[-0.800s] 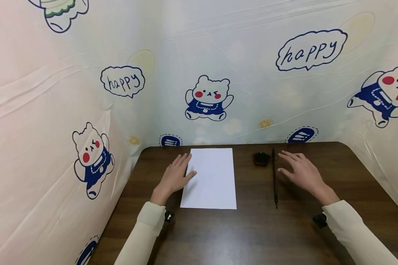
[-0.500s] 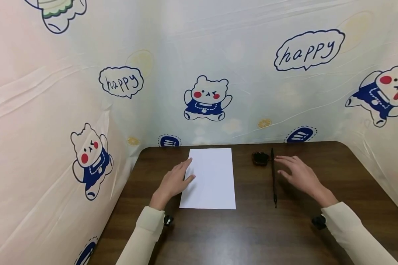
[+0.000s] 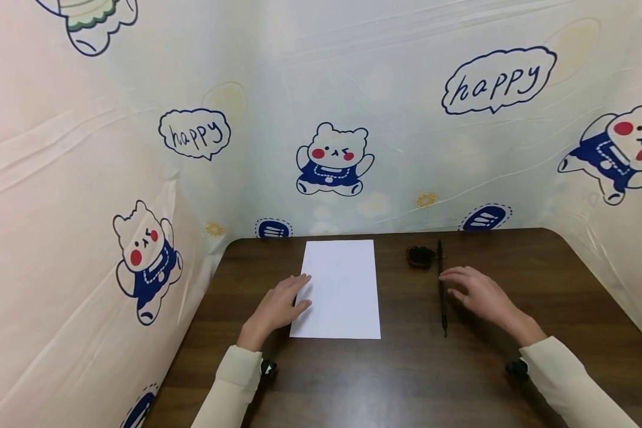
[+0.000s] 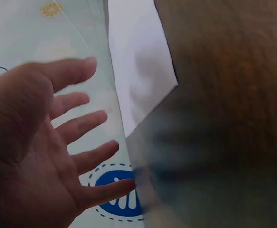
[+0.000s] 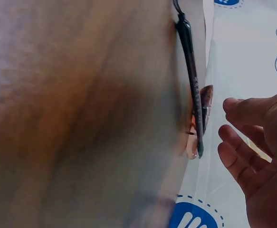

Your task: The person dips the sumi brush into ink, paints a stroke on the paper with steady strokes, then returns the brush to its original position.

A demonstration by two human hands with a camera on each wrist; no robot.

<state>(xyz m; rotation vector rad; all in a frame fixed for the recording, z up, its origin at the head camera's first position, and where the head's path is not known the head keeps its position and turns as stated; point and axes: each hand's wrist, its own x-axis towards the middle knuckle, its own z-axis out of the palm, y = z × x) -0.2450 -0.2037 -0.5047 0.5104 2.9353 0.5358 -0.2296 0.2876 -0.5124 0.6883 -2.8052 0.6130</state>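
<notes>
A blank white sheet of paper (image 3: 345, 291) lies on the brown wooden table. Over its left edge hovers my left hand (image 3: 274, 306); in the left wrist view its fingers (image 4: 83, 127) are spread and hold nothing. To the right of the paper, a dark writing brush (image 3: 442, 303) with a hanging loop lies lengthwise, its upper end beside a small brown-rimmed dish (image 3: 420, 257) with a black inside. My right hand (image 3: 480, 296) is just right of the brush, fingertips overlapping its shaft in the head view. In the right wrist view those loosely bent fingers (image 5: 235, 154) are apart from the brush.
A pale curtain (image 3: 401, 172) printed with bears and "happy" bubbles stands behind the table (image 3: 353, 380) and along both sides. Each wrist wears a black device, the left (image 3: 268, 368) and the right (image 3: 516, 368), below light sleeves.
Both hands have drawn back toward the near side. The right fingers have bent a little more and come closer to the brush shaft. Paper, brush and dish lie where they were.
</notes>
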